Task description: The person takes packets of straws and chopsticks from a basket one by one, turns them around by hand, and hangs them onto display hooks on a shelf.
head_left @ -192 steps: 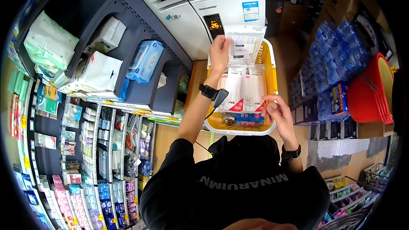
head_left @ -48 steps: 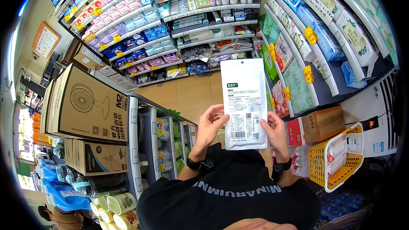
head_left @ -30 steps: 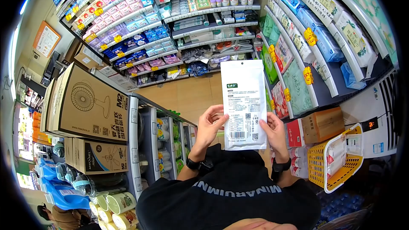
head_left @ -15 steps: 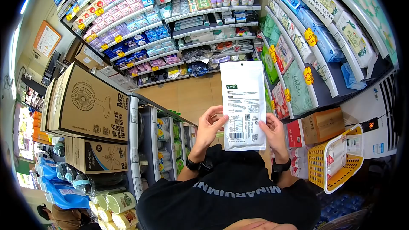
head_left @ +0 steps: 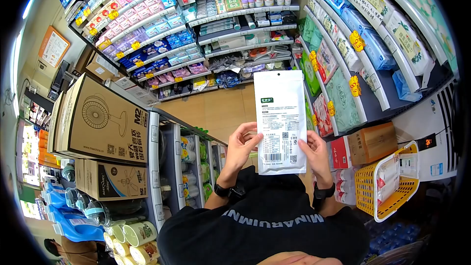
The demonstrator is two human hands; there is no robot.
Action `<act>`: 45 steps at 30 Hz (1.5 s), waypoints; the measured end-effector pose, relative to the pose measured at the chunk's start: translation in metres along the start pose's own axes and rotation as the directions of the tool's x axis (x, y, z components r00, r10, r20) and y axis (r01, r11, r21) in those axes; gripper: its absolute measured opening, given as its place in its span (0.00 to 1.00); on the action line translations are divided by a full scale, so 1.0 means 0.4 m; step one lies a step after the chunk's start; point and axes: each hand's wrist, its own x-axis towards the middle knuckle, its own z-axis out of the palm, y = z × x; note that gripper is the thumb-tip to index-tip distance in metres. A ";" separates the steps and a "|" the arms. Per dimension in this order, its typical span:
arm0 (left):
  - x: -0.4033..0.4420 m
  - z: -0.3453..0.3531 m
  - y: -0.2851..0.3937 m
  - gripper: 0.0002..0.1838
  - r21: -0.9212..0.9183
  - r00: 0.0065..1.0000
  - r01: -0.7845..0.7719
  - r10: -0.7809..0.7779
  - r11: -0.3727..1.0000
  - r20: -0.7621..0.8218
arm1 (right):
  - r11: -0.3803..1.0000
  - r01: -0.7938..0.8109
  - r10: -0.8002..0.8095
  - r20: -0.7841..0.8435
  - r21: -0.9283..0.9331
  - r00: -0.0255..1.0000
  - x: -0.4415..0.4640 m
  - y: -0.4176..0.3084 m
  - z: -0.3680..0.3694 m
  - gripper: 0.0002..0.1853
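A flat white plastic packet (head_left: 279,113) is held upright in front of me, its printed back turned to my view. It carries a small green logo, rows of fine text, a barcode and square codes, with a hang hole at the top. My left hand (head_left: 239,148) pinches its lower left edge, thumb on the front. On the lower right edge, my right hand (head_left: 316,153) grips it the same way. The fingers behind the packet are partly hidden. Dark bands circle both wrists.
Shelves of packaged goods (head_left: 245,34) stand ahead, and tissue packs (head_left: 365,34) fill the right shelves. Fan boxes (head_left: 105,118) are stacked at left. A yellow basket (head_left: 365,191) with packs inside sits at right, near cardboard boxes (head_left: 371,143). A person (head_left: 73,250) is at lower left.
The packet and both hands stay almost still. At lower left, the other person's head and body have shifted slightly downward.
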 end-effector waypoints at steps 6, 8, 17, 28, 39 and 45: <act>0.001 0.001 0.001 0.18 0.004 1.000 0.008 -0.008 1.000 0.002 | 1.000 -0.013 0.013 0.006 -0.001 1.000 0.000 0.006 -0.007 0.12; 0.001 0.001 0.001 0.18 0.005 1.000 0.009 -0.009 1.000 0.005 | 1.000 -0.008 0.008 0.007 0.000 1.000 0.000 0.007 -0.008 0.12; 0.000 0.002 -0.007 0.18 0.022 1.000 0.008 -0.008 1.000 0.001 | 1.000 -0.002 0.002 0.009 -0.013 1.000 0.004 0.005 -0.010 0.11; 0.009 -0.002 -0.020 0.17 0.029 1.000 -0.001 0.001 1.000 -0.006 | 0.996 0.094 -0.094 -0.023 0.008 0.995 0.011 0.002 -0.007 0.26; 0.007 -0.004 -0.014 0.16 0.034 1.000 0.007 -0.008 0.999 0.013 | 0.996 0.085 -0.086 -0.032 -0.034 0.996 0.011 -0.006 -0.010 0.24; 0.007 -0.002 -0.018 0.15 0.017 1.000 -0.019 0.018 1.000 0.023 | 0.996 0.082 -0.081 -0.045 0.035 0.996 0.013 0.000 -0.008 0.24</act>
